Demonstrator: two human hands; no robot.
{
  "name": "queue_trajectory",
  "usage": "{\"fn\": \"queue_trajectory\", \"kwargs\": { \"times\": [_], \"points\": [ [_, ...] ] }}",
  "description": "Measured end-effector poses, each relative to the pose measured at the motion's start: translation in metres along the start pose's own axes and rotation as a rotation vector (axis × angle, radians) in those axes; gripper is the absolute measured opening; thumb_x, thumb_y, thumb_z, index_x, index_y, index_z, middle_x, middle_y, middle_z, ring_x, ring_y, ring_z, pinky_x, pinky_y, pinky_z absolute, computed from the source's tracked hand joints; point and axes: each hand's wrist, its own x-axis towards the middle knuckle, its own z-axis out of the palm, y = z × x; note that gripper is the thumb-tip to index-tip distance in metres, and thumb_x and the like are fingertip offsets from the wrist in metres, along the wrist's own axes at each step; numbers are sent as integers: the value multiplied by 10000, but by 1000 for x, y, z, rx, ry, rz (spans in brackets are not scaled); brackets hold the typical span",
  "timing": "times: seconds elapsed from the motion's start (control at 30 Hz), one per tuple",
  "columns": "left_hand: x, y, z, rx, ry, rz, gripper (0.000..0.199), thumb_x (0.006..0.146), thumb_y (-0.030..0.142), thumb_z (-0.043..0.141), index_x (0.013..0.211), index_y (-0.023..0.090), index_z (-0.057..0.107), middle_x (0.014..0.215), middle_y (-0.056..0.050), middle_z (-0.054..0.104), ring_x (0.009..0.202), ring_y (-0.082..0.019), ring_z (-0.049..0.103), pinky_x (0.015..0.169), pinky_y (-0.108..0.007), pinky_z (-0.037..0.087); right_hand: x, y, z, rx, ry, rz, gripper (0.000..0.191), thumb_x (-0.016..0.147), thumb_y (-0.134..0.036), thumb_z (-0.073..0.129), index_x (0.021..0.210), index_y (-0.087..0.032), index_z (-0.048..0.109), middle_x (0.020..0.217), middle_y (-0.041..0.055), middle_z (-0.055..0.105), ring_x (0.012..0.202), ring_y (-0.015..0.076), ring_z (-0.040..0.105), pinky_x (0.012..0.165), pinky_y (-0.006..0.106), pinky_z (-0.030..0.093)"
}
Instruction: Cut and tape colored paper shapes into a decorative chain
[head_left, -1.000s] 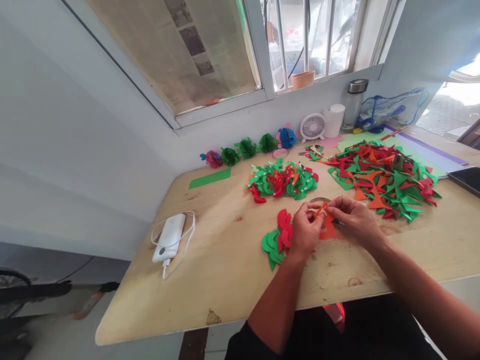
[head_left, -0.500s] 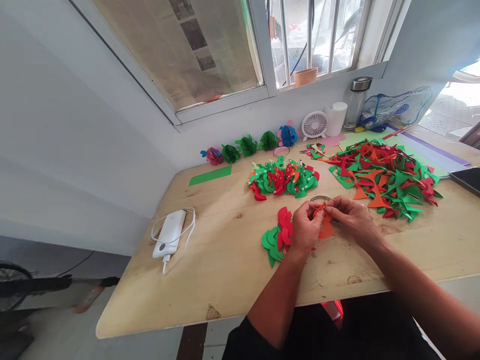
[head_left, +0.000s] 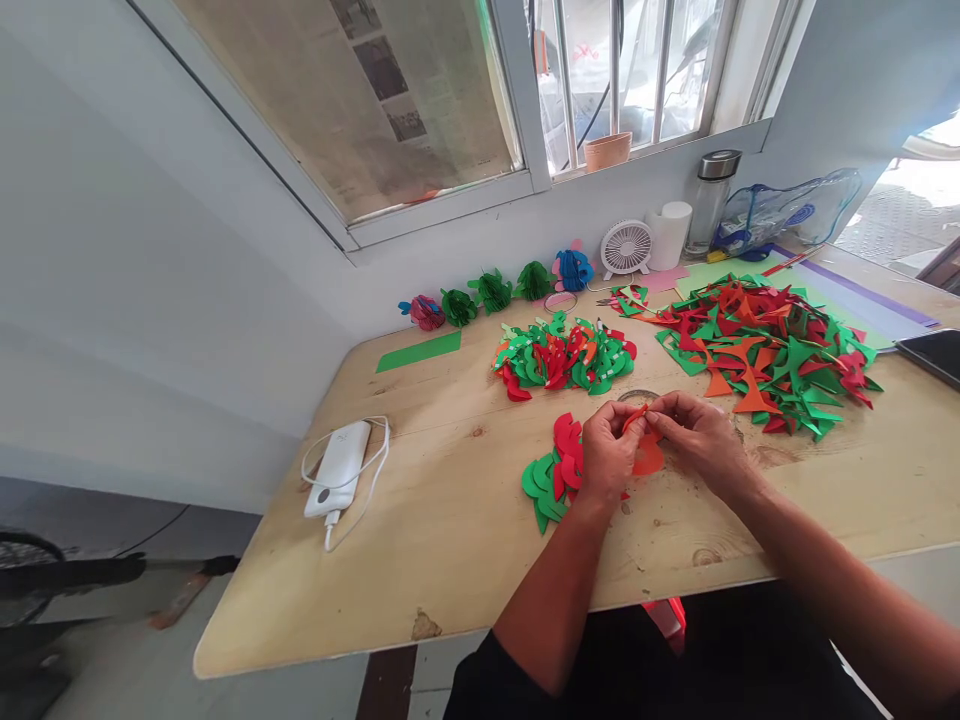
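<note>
Pinched between the fingertips of my left hand (head_left: 610, 446) and my right hand (head_left: 696, 436) is a small piece of orange paper (head_left: 635, 418), partly covered by the fingers. Below it, another orange paper piece (head_left: 649, 457) shows between the hands; whether it is joined to the held one, I cannot tell. Left of my left hand lie overlapping rounded red paper pieces (head_left: 568, 446) and green paper pieces (head_left: 541, 487). A ring-shaped thing (head_left: 637, 396) is partly hidden behind my fingers.
A pile of red, green and orange paper scraps (head_left: 772, 350) spreads at the right. Folded paper pieces (head_left: 562, 355) are heaped behind my hands. A white power bank (head_left: 339, 468) with its cable lies left. Paper figures (head_left: 493, 291), a small fan (head_left: 627, 248) and a glass bottle (head_left: 710, 205) line the wall.
Both hands stay in almost the same place, with the fingers shifting slightly on the orange paper. The whole view has moved a little.
</note>
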Motion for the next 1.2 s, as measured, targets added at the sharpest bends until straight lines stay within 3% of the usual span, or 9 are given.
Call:
{"fn": "queue_trajectory", "kwargs": {
  "times": [0.33, 0.8, 1.2],
  "points": [
    [0, 1, -1, -21, 35, -84, 195, 632, 295, 694, 713, 135, 618, 703, -38, 661, 581, -93, 571, 478, -167, 437, -4, -10, 3, -87, 25, 1, 300, 703, -463, 641, 736, -166, 625, 584, 5, 601, 477, 98, 467, 413, 221, 345],
    [0, 3, -2, -26, 44, -163, 279, 594, 342, 715, 744, 121, 635, 654, -24, 633, 521, -78, 530, 413, -152, 373, -9, -5, 5, -501, 161, -301, 203, 806, -349, 515, 762, -193, 637, 688, 26, 661, 587, 142, 542, 562, 256, 429],
    [0, 5, -1, -10, 67, -183, 282, 582, 340, 723, 738, 122, 638, 665, -33, 647, 510, -83, 538, 400, -155, 366, -8, -7, 1, -424, 164, -217, 210, 806, -374, 523, 801, -210, 654, 729, 38, 668, 604, 151, 536, 553, 271, 426]
  ]
}}
